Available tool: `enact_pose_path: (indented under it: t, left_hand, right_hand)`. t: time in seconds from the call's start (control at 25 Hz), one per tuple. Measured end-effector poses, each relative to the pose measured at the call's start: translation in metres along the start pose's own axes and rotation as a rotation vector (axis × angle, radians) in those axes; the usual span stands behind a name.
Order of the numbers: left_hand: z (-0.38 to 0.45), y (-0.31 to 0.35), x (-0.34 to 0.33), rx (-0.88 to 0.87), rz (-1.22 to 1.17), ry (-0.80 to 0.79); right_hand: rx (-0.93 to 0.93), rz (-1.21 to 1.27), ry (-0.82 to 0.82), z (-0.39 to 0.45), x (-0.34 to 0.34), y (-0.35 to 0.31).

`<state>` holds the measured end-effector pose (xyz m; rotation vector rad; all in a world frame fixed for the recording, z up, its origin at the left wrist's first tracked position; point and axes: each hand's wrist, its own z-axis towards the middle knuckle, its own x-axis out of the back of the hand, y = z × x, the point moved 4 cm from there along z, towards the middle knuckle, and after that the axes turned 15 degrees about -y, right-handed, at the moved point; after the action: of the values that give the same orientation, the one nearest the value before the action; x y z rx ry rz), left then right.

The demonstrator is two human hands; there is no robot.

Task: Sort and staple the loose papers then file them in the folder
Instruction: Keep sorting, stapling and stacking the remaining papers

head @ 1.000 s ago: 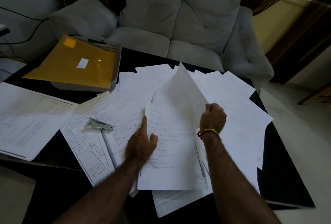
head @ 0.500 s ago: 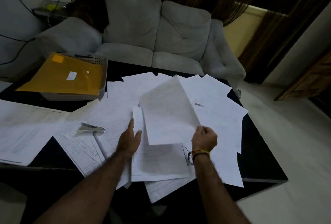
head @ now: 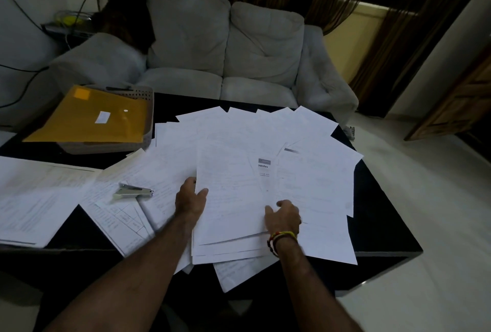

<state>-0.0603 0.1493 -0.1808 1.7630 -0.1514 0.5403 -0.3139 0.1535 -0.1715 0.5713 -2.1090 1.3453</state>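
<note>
**Loose Papers Fan Across a Dark Table, Stapler at the Ready**

My two hands work a spread of white papers (head: 265, 151) on a black table (head: 385, 225), with the stapler (head: 134, 191) as my marker. Beyond the stapler, toward the grey sofa (head: 225, 47), a pale perforated basket (head: 144, 108) sits on the table's far left part; a yellow folder (head: 90, 116) lies flat across its top, overhanging the rim, so I cannot see what the basket holds. The stapler itself rests on the sheets, apart from both hands.

To the right of the stapler, my left hand (head: 190, 200) pinches the left edge of the top sheet (head: 231, 193), thumb on its face and fingers tucked under. Farther right again, my right hand (head: 283, 216) lies on that sheet's lower right corner with fingers loosely curled; whether they grip the paper I cannot tell. A banded bracelet (head: 280, 238) circles that wrist.

The fan of papers runs from beside the stapler to the table's right edge, where bare black surface shows along the right side and near corner. Some sheets hang over the near edge below my wrists. Left of the stapler, a separate stack of pages (head: 34, 199) reaches the table's left edge, with a dark triangle of tabletop between it and the fan. Pale floor (head: 438, 225) lies open past the table's right side.
</note>
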Motion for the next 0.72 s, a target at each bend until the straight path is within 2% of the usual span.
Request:
enact_pose_path:
  t: [0.12,0.24,0.32,0.4,0.52,0.64,0.72]
  left_hand:
    - [-0.014,0.038,0.015,-0.225,-0.164,-0.032]
    - [-0.017,0.082,0.04,-0.455,-0.202,-0.068]
    - [-0.018,0.102,0.05,-0.552,-0.209,-0.039]
    - [-0.019,0.111,0.05,-0.59,-0.172,-0.009]
    - [-0.019,0.109,0.044,-0.639,-0.045,0.018]
    - [-0.017,0.13,0.057,-0.674,-0.004,0.158]
    - [-0.018,0.152,0.066,-0.733,0.051,0.272]
  right_hand:
    - [0.152,0.152,-0.027,0.014,0.02,-0.021]
    - [0.371,0.493,-0.12,0.018,0.054,-0.073]
    - [0.557,0.608,-0.082,0.013,0.075,-0.106]
    - [0.656,0.589,0.005,0.007,0.075,-0.12]
    - [0.687,0.459,0.059,-0.009,0.05,-0.115]
    - [0.785,0.393,0.124,-0.027,0.054,-0.132]
    - [0.931,0.352,0.224,-0.037,0.071,-0.159]
